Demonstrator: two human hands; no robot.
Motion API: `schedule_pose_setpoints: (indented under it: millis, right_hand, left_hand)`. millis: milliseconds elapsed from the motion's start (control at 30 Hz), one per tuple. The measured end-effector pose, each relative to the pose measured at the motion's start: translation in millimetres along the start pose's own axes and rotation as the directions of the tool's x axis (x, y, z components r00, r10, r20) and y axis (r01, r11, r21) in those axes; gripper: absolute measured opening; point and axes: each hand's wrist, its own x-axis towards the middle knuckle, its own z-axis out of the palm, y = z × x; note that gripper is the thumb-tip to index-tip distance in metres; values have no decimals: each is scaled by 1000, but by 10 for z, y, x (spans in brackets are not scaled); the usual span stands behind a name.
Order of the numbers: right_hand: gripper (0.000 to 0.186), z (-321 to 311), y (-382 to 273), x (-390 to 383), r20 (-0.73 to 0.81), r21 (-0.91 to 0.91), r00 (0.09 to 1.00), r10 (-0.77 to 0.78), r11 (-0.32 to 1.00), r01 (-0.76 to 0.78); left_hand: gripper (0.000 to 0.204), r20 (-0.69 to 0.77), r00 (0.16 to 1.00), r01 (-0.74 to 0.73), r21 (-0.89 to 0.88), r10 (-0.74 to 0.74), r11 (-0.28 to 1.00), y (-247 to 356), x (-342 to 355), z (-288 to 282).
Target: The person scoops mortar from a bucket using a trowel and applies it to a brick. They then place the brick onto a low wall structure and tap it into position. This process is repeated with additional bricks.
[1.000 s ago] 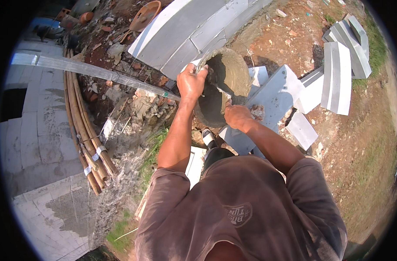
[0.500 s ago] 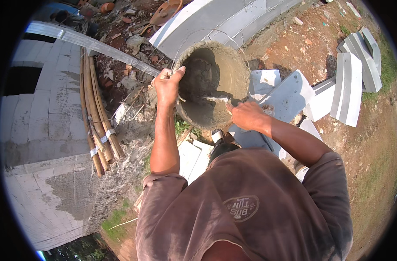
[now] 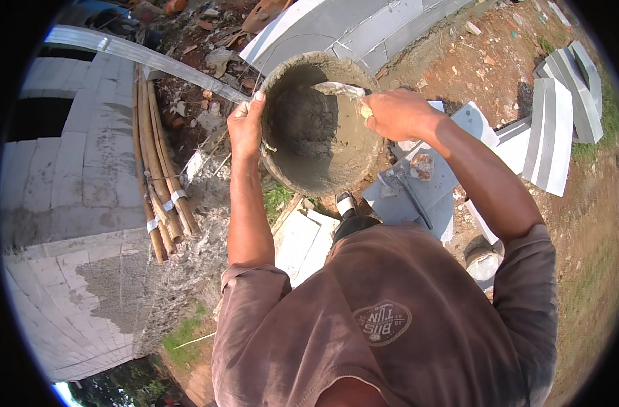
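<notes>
A round bucket caked with grey mortar is in front of me, its mouth tilted up toward me. Wet mortar lies inside, partly in shadow. My left hand is closed on the bucket's left rim, thumb on top. At the right rim, my right hand is wrapped round the pale yellowish handle of a trowel. The mortar-smeared trowel blade points left across the upper part of the bucket's mouth. A thin wire handle arches beyond the far rim.
Bamboo poles and a metal channel lie at the left beside a block wall. Another low block wall runs beyond the bucket. Light blocks stand at the right. A hammer-like tool lies on grey slabs near my foot.
My right hand has moved up and right with the trowel, from inside the bucket to near its far right rim. The bucket and left hand have shifted slightly left and up.
</notes>
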Motion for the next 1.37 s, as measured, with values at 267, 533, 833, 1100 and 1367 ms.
schedule_pose_setpoints:
  millis: [267,533,833,1100,1367]
  right_hand:
    - [18,355,-596,-36,65,-427,903,-425,806,410]
    - [46,511,-353,231,-251,-196,946,-206,968,159]
    - [48,543,-129,199,-197,-173,975,-108,982,74]
    - [48,810,-84,-11,-190,-94,980,-66,994,48]
    - [56,999,-63,-130,93,-40,994,60,998,-57]
  left_hand:
    - [38,88,993,-79,13,78,997,310,97,138]
    - [38,93,995,-28,11,27,1000,322,100,159]
    - [45,-21,1000,4,20,-4,1000,116,77,156]
    - [49,-46,998,-28,39,30,999,60,8,199]
    - [51,-75,996,-39,68,45,997,26,-153,238]
